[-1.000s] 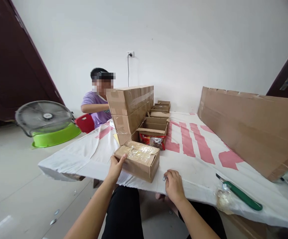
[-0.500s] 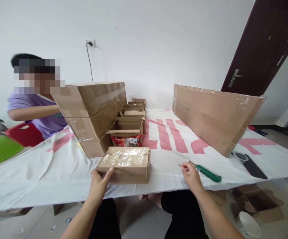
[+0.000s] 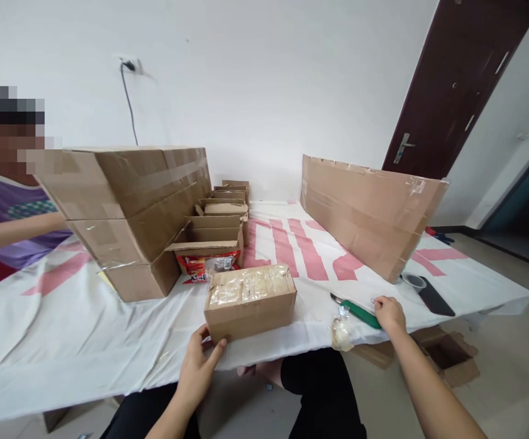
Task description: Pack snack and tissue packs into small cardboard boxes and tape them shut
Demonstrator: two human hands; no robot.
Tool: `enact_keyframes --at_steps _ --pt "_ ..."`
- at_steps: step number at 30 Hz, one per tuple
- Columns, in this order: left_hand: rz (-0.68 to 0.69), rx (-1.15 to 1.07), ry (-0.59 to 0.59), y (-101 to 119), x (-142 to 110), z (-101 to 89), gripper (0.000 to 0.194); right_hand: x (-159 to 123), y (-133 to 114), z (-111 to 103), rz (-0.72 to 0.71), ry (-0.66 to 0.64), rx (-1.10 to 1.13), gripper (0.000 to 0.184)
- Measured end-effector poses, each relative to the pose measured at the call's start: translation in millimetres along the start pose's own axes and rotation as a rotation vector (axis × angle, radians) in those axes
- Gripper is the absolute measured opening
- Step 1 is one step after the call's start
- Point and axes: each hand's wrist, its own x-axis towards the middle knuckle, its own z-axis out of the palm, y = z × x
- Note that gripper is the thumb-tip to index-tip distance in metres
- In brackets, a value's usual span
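A small taped cardboard box (image 3: 249,302) lies at the near edge of the table (image 3: 63,329), which is covered with a white cloth bearing red marks. My left hand (image 3: 200,366) holds the box's lower left corner, thumb on its front face. My right hand (image 3: 390,315) is at the table edge on the handle end of a green-handled knife (image 3: 356,311), fingers curled over it. A crumpled bit of clear plastic (image 3: 341,332) lies just left of that hand.
Stacked long cartons (image 3: 127,213) stand at left, with a row of open small boxes (image 3: 216,225) and a red snack packet (image 3: 200,266) behind the taped box. A long flat carton (image 3: 365,213) stands at right, a tape roll (image 3: 413,281) by it. Another person (image 3: 3,201) sits at far left.
The camera has turned right. My right hand has moved right along the table edge to the knife's handle. My left hand has slid to the box's lower corner.
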Motion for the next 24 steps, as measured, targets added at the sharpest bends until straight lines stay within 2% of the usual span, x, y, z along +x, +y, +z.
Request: enact_keyframes --at_steps 8,14,19,24 --pt "0.021 -0.025 0.011 -5.6 -3.3 -2.2 0.062 3.5 11.9 -7.6 -0.051 -0.095 -0.061 0.027" --pt "0.022 -0.109 -0.006 1.2 -5.3 -3.4 0.058 -6.3 -7.9 -9.0 -0.128 -0.108 -0.03 0.029" --pt "-0.019 -0.196 0.042 17.4 -5.1 -6.5 0.054 -13.3 -35.9 2.9 -0.316 -0.304 0.059 0.028" --pt "0.086 -0.174 0.109 39.0 6.0 -16.1 0.05 -6.1 -36.1 12.2 -0.329 -0.453 0.039 0.035"
